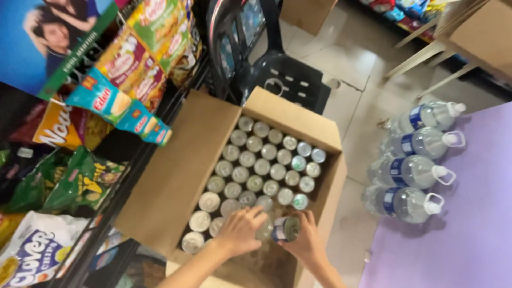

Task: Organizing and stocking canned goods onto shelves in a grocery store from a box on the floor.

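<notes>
Head view looks straight down into an open cardboard box (pixel 176 176) that stands on the tiled floor (pixel 362 80), and everything else can be placed from that box. Inside it, small cans (pixel 255 166) stand upright in tight rows with their silver tops facing up, packed shoulder to shoulder so that none can tip; the near end of the box shows bare cardboard bottom. At that near end the right hand (pixel 305 241) has its grip clamped on one tin can (pixel 286 228), held tilted on its side with the lid toward the camera, just above the nearest row. The left hand (pixel 239 230) lies palm down on the cans of the near rows, fingers curled over their tops; whether its grip is closed on one of them or merely resting there cannot be told. Left of the box, a dark wire rack (pixel 133 160) carries hanging snack bags (pixel 80 184) in green, yellow and red. Beyond the far flap stands a black plastic chair (pixel 277 69). Right of the box, four large water bottles (pixel 413 160) lie on their sides in a column, caps pointing toward a lilac mat (pixel 469 213) that they partly rest on.
</notes>
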